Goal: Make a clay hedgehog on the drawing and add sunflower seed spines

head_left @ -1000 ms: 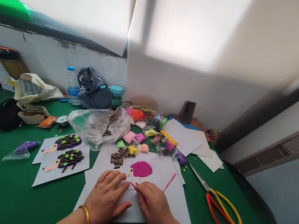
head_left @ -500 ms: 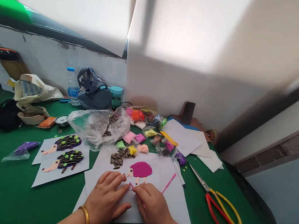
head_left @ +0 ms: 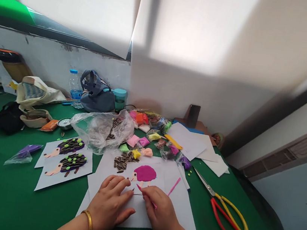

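Observation:
A magenta hedgehog shape [head_left: 145,174] with a peach face and legs lies on white paper [head_left: 182,209] in front of me. My left hand [head_left: 112,198] rests flat on the paper below it, fingers spread, a gold bangle on the wrist. Just right of it, my right hand [head_left: 158,208] pinches a thin pink tool [head_left: 138,187], its pointed tip raised near the hedgehog's legs. A tiny dark piece [head_left: 133,189] sits by my left fingertips. Another pink tool [head_left: 174,186] lies to the right. Striped seeds [head_left: 124,161] are heaped above my left hand.
Two finished-looking hedgehog pictures [head_left: 63,173] lie left. Behind are a plastic bag of seeds [head_left: 102,129], colored clay packets [head_left: 132,140], a blue bag [head_left: 97,98] and a bottle [head_left: 74,89]. Large scissors [head_left: 222,207] lie right, below paper sheets [head_left: 187,144].
My right hand has lifted slightly and turned, so the pink tool's tip now points up and left, away from the paper. My left hand has stayed in place.

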Motion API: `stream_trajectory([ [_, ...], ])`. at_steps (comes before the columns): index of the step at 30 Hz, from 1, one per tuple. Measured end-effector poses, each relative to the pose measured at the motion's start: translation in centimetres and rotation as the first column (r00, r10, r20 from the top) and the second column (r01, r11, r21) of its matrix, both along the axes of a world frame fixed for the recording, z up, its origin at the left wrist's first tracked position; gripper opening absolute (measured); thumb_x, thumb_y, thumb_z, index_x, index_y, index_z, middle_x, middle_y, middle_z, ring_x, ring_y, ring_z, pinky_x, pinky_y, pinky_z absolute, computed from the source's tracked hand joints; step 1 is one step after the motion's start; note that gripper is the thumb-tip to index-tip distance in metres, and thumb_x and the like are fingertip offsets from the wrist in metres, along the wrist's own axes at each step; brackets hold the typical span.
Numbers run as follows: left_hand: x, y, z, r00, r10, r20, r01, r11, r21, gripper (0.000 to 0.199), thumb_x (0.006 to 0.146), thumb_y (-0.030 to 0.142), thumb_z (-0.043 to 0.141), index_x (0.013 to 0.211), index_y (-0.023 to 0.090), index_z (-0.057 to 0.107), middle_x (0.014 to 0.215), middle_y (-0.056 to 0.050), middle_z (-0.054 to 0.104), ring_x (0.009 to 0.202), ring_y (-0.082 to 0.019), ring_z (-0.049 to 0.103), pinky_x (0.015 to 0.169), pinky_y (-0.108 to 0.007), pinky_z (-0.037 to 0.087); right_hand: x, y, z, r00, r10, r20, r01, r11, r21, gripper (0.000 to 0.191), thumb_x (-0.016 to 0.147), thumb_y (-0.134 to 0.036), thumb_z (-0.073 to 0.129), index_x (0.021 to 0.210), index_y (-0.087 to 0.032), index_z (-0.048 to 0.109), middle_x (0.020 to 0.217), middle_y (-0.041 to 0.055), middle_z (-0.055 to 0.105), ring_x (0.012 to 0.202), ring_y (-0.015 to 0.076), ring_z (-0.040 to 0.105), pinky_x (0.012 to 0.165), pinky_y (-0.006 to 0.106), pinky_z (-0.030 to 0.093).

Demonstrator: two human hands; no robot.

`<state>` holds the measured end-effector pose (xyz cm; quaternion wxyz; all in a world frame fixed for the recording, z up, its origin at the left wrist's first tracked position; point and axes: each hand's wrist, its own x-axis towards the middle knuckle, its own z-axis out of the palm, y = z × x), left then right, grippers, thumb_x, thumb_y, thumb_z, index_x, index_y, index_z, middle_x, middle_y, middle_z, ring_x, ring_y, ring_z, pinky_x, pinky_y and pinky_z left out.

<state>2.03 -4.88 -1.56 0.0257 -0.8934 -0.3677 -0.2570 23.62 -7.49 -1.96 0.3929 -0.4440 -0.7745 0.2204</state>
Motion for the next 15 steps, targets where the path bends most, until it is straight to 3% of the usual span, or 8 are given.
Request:
stream_trajectory([
  [4, -0.1, 0.0, 0.4, 1.000, -0.010, -0.004, 0.010, 1.000, -0.001, 0.027, 0.081, 0.044, 0.067, 0.101, 0.026, 0.066, 0.108, -0.003, 0.066, 0.104, -0.027, 0.053, 0.097, -0.043, 0.032, 1.4, -0.1, 0.4, 0.987, -0.091, -0.133, 0.069, 0.984, -0.162, 0.022, 0.098, -0.029, 0.046, 0.105, -0.021, 0.066, 0.097, 0.0076, 0.070, 0.089, 0.0195, 0.066, 0.080, 0.031, 0.055],
  [8, 0.0, 0.1, 0.7, 1.000, -0.006, -0.011, 0.006, 1.000, -0.008, 0.025, 0.083, 0.041, 0.066, 0.103, 0.026, 0.066, 0.107, -0.003, 0.067, 0.103, -0.027, 0.054, 0.096, -0.043, 0.032, 3.0, -0.1, 0.0, 0.963, -0.202, -0.177, 0.147, 0.948, -0.281, 0.030, 0.098, -0.041, 0.047, 0.101, -0.020, 0.068, 0.092, 0.0080, 0.071, 0.082, 0.0201, 0.068, 0.074, 0.030, 0.056],
  [15, 0.1, 0.3, 1.0, 0.999, 0.012, -0.035, -0.014, 0.998, -0.061, 0.020, 0.085, 0.037, 0.065, 0.101, 0.026, 0.065, 0.103, -0.002, 0.068, 0.101, -0.025, 0.055, 0.094, -0.043, 0.033, 3.4, -0.1, -0.5, 0.969, -0.204, -0.137, 0.161, 0.949, -0.271, 0.033, 0.098, -0.043, 0.046, 0.102, -0.021, 0.070, 0.094, 0.0085, 0.071, 0.085, 0.0214, 0.068, 0.076, 0.032, 0.056],
])
